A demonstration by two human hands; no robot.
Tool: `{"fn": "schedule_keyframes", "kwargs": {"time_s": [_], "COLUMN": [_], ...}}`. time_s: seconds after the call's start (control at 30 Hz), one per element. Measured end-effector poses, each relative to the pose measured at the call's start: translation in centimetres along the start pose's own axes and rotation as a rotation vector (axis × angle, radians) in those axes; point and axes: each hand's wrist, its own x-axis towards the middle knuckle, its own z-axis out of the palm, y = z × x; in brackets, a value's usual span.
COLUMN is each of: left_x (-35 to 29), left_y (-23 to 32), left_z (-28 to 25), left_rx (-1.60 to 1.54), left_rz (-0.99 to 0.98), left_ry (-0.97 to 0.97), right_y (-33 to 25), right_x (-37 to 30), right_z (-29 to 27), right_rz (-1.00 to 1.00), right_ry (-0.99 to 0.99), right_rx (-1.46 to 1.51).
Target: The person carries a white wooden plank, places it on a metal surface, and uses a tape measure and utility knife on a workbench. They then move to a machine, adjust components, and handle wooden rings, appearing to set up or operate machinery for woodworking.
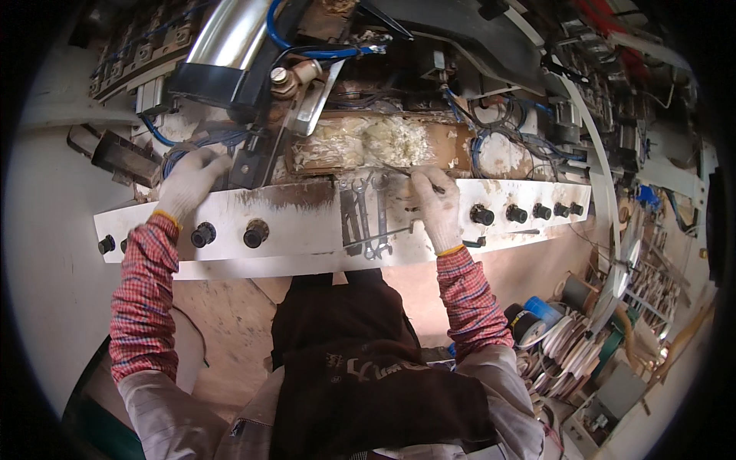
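Note:
Both my hands wear off-white knit gloves. My left hand [192,180] rests at the back edge of the white machine panel [299,261], beside blue hoses [222,138] and a black block [247,162]. Its fingers are loosely bent and apart, with nothing visible in them. My right hand [437,205] is closed on a thin dark rod-like tool [395,168] pointing left. The tool's tip is at the front edge of a brown trough [307,157] caked with whitish-yellow residue [395,142]. Several wrenches [366,218] lie on the panel just left of my right hand.
Black knobs [481,215] stick up along the panel. Behind it stand a shiny cylinder [230,34], a metal bracket [318,103] and tangled cables [521,126]. A thin rod [383,236] crosses the wrenches. Rolls of edging strip [563,353] are stacked at lower right.

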Motion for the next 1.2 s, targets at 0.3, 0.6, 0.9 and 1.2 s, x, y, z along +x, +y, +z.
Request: {"fn": "schedule_keyframes", "kwargs": {"time_s": [0.3,0.6,0.9,1.2], "left_x": [9.4,7.7,10.0,17.1], "left_y": [-2.9,-9.4,-8.6,-2.7], "left_z": [8.5,11.0,12.6,19.0], "left_rx": [0.094,-0.112,-0.186,-0.267], "left_rz": [-0.009,-0.157,-0.144,-0.111], "left_ry": [-0.353,-0.325,-0.292,-0.187], "right_y": [0.6,0.2,-2.1,4.2], "right_x": [-1.1,-2.7,-3.1,-1.4], "right_z": [0.1,0.0,0.9,6.8], "right_rz": [0.028,0.021,-0.092,0.167], "right_ry": [0.153,0.204,0.259,0.445], "right_rx": [0.132,0.150,0.461,0.819]}}
